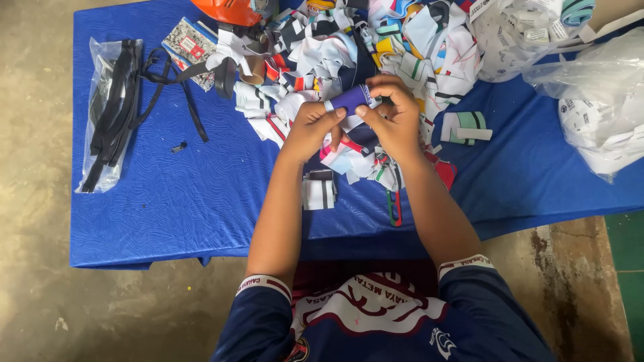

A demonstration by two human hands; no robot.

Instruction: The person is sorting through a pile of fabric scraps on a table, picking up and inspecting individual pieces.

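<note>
Hands meet above the fabric-scrap pile (376, 60): left hand (310, 129) and right hand (396, 117) each keep a closed grip on one dark blue fabric piece (350, 99). Open blue tabletop (201, 201) lies left, toward black straps (111, 114) near its edge.

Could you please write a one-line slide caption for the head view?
Both hands, left hand and right hand, pinch a dark blue fabric piece above a pile of fabric scraps on a blue table.

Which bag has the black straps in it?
The clear bag at the table's left end; the bags on the right hold white pieces.
</note>
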